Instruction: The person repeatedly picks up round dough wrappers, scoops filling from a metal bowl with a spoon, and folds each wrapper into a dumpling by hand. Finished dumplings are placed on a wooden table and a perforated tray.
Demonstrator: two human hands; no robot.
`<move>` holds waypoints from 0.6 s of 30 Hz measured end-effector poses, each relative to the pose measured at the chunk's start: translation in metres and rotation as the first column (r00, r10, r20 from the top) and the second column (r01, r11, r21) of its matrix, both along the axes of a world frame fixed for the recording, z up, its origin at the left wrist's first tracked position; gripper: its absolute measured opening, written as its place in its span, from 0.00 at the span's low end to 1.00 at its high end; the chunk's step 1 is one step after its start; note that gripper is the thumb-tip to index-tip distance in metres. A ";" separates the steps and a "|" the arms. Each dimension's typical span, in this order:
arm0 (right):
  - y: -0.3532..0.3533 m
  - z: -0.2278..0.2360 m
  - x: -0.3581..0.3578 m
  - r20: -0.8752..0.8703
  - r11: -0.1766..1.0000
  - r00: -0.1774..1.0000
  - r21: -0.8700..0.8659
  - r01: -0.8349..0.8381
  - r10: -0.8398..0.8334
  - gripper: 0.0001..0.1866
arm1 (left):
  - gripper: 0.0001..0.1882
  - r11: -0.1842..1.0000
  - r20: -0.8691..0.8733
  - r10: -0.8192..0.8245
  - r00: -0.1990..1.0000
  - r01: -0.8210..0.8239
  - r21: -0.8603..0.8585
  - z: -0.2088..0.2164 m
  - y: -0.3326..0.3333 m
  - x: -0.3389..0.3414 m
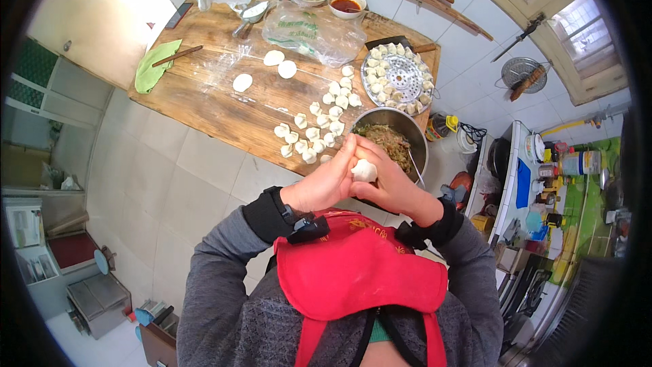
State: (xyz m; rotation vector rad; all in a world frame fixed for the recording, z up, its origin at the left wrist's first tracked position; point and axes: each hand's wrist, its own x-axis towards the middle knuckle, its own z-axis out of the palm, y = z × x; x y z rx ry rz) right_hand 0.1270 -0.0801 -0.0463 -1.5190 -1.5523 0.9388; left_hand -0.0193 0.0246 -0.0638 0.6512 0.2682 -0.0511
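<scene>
Pressed together in front of my red apron point(360, 265), my left hand point(324, 180) and my right hand point(397, 183) are closed around one white dumpling point(364, 171). Its rounded side shows between my thumbs; the rest is hidden by my fingers. Just beyond my right hand stands a metal pot of minced filling point(387, 141), with a spoon or similar utensil's handle point(415, 165) leaning out. Several folded dumplings point(319, 129) lie on the wooden table past my left hand. Three round dough wrappers, one a flat wrapper point(242, 82), lie farther left.
A round perforated metal tray point(407, 78) full of dumplings sits at the table's right. Toward the back are a clear plastic bag point(309, 34), a bowl of dark red sauce point(347, 5) and a flour scoop point(252, 13). A rolling pin point(178, 56) rests on a green cloth point(151, 71).
</scene>
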 end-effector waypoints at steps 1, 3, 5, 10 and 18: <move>0.001 0.002 0.002 0.223 0.998 0.975 0.054 -0.017 0.005 0.38 | 0.42 0.999 -0.011 0.043 0.999 -0.044 -0.029 -0.003 -0.001 0.001; 0.001 0.005 0.004 0.541 0.994 0.841 0.096 -0.048 -0.012 0.43 | 0.42 0.992 0.058 0.055 0.997 -0.048 -0.114 -0.010 0.003 0.002; -0.001 0.007 0.002 0.614 0.998 0.789 0.060 -0.009 -0.030 0.42 | 0.42 0.992 -0.036 -0.004 0.999 0.000 -0.123 -0.019 0.013 -0.001; -0.009 0.008 0.001 0.297 0.979 0.933 0.071 0.189 -0.201 0.28 | 0.41 0.988 -0.003 0.098 0.995 -0.097 0.124 -0.033 0.016 -0.008; -0.009 -0.017 -0.010 0.235 0.903 0.893 0.295 0.312 -0.385 0.09 | 0.38 0.971 -0.040 0.149 0.988 -0.139 0.195 -0.023 0.007 -0.004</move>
